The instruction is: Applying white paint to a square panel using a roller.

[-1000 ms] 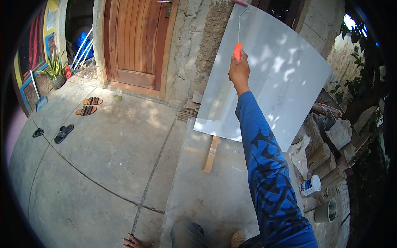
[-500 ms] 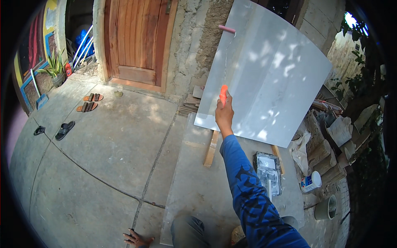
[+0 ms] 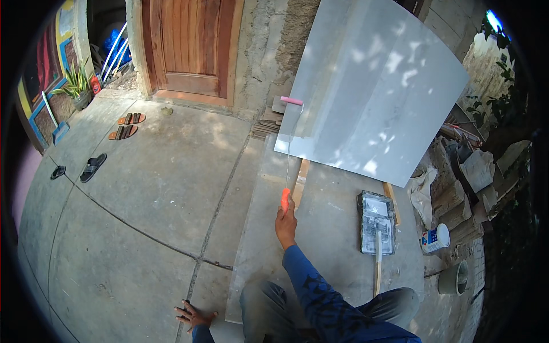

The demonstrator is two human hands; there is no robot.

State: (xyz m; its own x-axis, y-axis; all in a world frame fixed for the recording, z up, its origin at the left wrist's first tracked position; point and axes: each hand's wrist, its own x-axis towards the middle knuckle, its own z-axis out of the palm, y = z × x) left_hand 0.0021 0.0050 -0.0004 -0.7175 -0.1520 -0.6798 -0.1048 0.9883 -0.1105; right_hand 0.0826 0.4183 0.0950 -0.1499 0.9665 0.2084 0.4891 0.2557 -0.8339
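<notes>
My right hand (image 3: 286,222) grips the orange handle of a paint roller (image 3: 287,150). Its thin metal shaft runs up to a pink roller sleeve that rests against the left edge of a large grey board (image 3: 377,86). The board leans tilted against the rough wall and stands on wooden strips (image 3: 300,182). My left hand (image 3: 193,314) lies flat on the concrete floor at the lower edge, fingers spread, holding nothing. My knees show at the bottom, in grey trousers.
A paint tray (image 3: 376,222) with a stick lies right of my hand. A white paint can (image 3: 436,238) and a grey bucket (image 3: 454,278) stand further right, beside rubble and sacks. A wooden door (image 3: 191,48), sandals (image 3: 127,126) and a potted plant (image 3: 74,91) are at the left.
My right arm has come down from high on the board to near the floor. The roller has slid down to the board's lower left edge. The paint tray has come into view.
</notes>
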